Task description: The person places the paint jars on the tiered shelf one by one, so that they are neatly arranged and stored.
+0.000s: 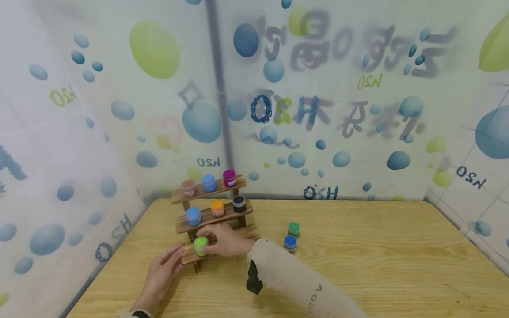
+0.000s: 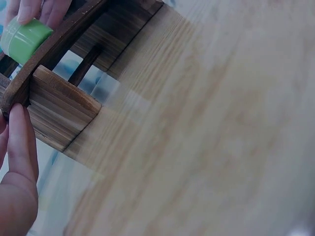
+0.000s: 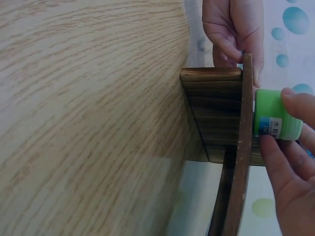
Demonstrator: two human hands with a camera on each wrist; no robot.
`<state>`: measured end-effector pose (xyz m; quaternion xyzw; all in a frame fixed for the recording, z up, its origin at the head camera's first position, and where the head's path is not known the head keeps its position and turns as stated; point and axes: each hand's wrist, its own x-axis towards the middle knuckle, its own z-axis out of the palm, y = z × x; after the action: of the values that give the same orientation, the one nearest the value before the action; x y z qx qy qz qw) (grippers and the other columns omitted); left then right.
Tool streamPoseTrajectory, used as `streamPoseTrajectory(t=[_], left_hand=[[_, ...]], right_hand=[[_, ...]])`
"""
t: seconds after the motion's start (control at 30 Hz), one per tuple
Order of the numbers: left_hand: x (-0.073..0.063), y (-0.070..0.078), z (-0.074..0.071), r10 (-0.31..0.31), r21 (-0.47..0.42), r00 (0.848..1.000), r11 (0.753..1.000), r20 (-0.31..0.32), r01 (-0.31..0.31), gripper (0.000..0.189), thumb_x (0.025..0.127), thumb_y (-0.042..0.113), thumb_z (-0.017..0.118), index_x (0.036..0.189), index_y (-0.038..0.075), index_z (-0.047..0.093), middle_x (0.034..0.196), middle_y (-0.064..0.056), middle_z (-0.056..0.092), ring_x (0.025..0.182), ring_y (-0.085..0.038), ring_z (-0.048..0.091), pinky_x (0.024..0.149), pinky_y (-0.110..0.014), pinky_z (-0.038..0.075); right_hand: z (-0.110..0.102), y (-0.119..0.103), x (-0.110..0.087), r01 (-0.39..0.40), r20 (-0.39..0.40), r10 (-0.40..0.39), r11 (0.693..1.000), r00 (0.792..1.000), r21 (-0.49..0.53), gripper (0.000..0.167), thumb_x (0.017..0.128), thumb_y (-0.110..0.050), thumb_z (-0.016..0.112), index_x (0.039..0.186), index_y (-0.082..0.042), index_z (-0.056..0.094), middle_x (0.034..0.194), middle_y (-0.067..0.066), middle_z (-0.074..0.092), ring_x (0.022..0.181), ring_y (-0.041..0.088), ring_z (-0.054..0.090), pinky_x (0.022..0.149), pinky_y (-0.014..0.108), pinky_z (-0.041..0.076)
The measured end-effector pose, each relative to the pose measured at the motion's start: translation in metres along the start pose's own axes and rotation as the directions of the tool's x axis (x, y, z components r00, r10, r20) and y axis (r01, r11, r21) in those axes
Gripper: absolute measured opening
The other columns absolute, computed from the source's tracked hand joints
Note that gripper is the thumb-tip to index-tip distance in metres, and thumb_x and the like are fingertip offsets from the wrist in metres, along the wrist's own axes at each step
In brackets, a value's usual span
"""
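A light green paint jar [image 1: 201, 245] stands at the left part of the lowest tier of a dark wooden three-tier rack [image 1: 216, 222]. My right hand [image 1: 227, 240] reaches across and pinches this jar between thumb and fingers; in the right wrist view its label faces the camera and its base meets the board. With my left hand [image 1: 162, 270] I grip the left end of the same lowest board, as the left wrist view shows with fingertips [image 2: 18, 123] against its edge. The middle tier carries a blue jar [image 1: 193, 216], an orange jar [image 1: 217, 208] and a black-lidded jar [image 1: 239, 204].
On the top tier are a brownish jar [image 1: 188, 188], a blue jar [image 1: 208, 183] and a purple jar [image 1: 229, 178]. Right of the rack, a green jar [image 1: 294, 229] and a dark blue jar [image 1: 290, 244] stand on the wooden table [image 1: 377, 260]. A patterned curtain [image 1: 338, 132] hangs behind.
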<state>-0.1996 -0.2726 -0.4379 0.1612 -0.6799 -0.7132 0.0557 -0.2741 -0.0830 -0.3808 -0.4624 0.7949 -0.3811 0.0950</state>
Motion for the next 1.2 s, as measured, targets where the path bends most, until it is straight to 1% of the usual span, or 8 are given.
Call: streamPoseTrajectory(t=[0.17,0.27,0.47,0.57,0.77,0.97,1.07,1.2], left_hand=[[0.000,0.000,0.001,0.005,-0.004,1.000,1.000,0.000,-0.005,0.035,0.081,0.033,0.063,0.112,0.017,0.058,0.096,0.011,0.056,0.082,-0.003,0.056,0.073,-0.017,0.048],[0.000,0.000,0.001,0.008,-0.007,1.000,1.000,-0.001,-0.008,0.036,0.081,0.033,0.064,0.113,0.017,0.058,0.099,0.009,0.056,0.083,-0.002,0.056,0.074,-0.017,0.048],[0.001,0.000,0.002,0.013,-0.027,1.000,1.000,0.005,-0.012,0.021,0.081,0.032,0.064,0.101,0.025,0.061,0.101,0.007,0.055,0.084,-0.002,0.056,0.075,-0.018,0.048],[0.001,0.000,0.002,0.011,-0.027,1.000,1.000,0.006,-0.010,0.029,0.081,0.032,0.063,0.108,0.021,0.060,0.101,0.007,0.055,0.084,-0.002,0.056,0.075,-0.018,0.048],[0.000,0.000,0.002,0.006,0.015,1.000,1.000,0.002,-0.006,0.055,0.082,0.035,0.062,0.125,0.005,0.049,0.109,0.003,0.053,0.085,-0.001,0.055,0.074,-0.017,0.048],[0.000,-0.001,0.001,0.002,0.041,1.000,0.999,0.002,-0.002,0.059,0.083,0.035,0.060,0.128,0.000,0.043,0.109,0.005,0.053,0.085,0.000,0.054,0.074,-0.017,0.048],[0.000,-0.002,0.000,0.008,0.029,1.000,1.000,0.003,-0.008,0.053,0.083,0.035,0.061,0.126,0.007,0.048,0.106,0.007,0.053,0.085,0.000,0.054,0.075,-0.017,0.048],[0.001,-0.003,0.000,0.021,-0.016,1.000,1.000,0.007,-0.021,0.029,0.082,0.032,0.062,0.107,0.019,0.058,0.102,0.008,0.055,0.084,-0.001,0.056,0.075,-0.018,0.048]], right_hand=[[0.002,0.001,0.002,0.000,-0.006,0.000,1.000,1.000,-0.018,0.036,0.083,-0.014,0.063,0.117,-0.006,0.053,0.109,0.000,0.058,0.090,-0.001,0.053,0.073,0.010,0.044],[0.004,0.001,0.003,0.013,-0.013,-0.013,0.999,1.000,-0.040,0.036,0.083,-0.014,0.063,0.116,-0.006,0.054,0.109,0.000,0.058,0.091,-0.001,0.052,0.073,0.010,0.044],[0.006,0.000,0.005,0.018,-0.024,-0.020,0.997,1.000,-0.076,0.035,0.082,-0.014,0.064,0.116,-0.006,0.055,0.108,0.000,0.059,0.091,-0.001,0.052,0.073,0.008,0.042],[0.006,0.000,0.005,0.015,-0.027,-0.018,0.997,0.999,-0.079,0.036,0.083,-0.015,0.063,0.116,-0.006,0.054,0.109,0.000,0.059,0.092,-0.001,0.052,0.073,0.009,0.042],[0.006,0.001,0.002,0.004,-0.035,-0.005,0.999,0.999,-0.042,0.039,0.082,-0.015,0.064,0.119,-0.006,0.052,0.112,0.001,0.057,0.096,0.001,0.052,0.075,0.010,0.043],[0.002,-0.001,-0.005,-0.016,-0.039,0.018,0.998,0.999,0.063,0.040,0.081,-0.010,0.065,0.117,-0.003,0.052,0.112,0.005,0.057,0.096,0.006,0.055,0.075,0.011,0.045],[-0.002,-0.002,-0.011,0.002,-0.044,0.001,0.997,0.999,0.077,0.039,0.080,-0.011,0.066,0.116,-0.003,0.052,0.111,0.005,0.058,0.098,0.008,0.055,0.077,0.012,0.045],[-0.008,0.003,-0.019,0.021,-0.041,-0.019,0.998,0.999,0.054,0.039,0.081,-0.014,0.065,0.116,-0.003,0.052,0.112,0.006,0.057,0.101,0.009,0.054,0.080,0.013,0.044]])
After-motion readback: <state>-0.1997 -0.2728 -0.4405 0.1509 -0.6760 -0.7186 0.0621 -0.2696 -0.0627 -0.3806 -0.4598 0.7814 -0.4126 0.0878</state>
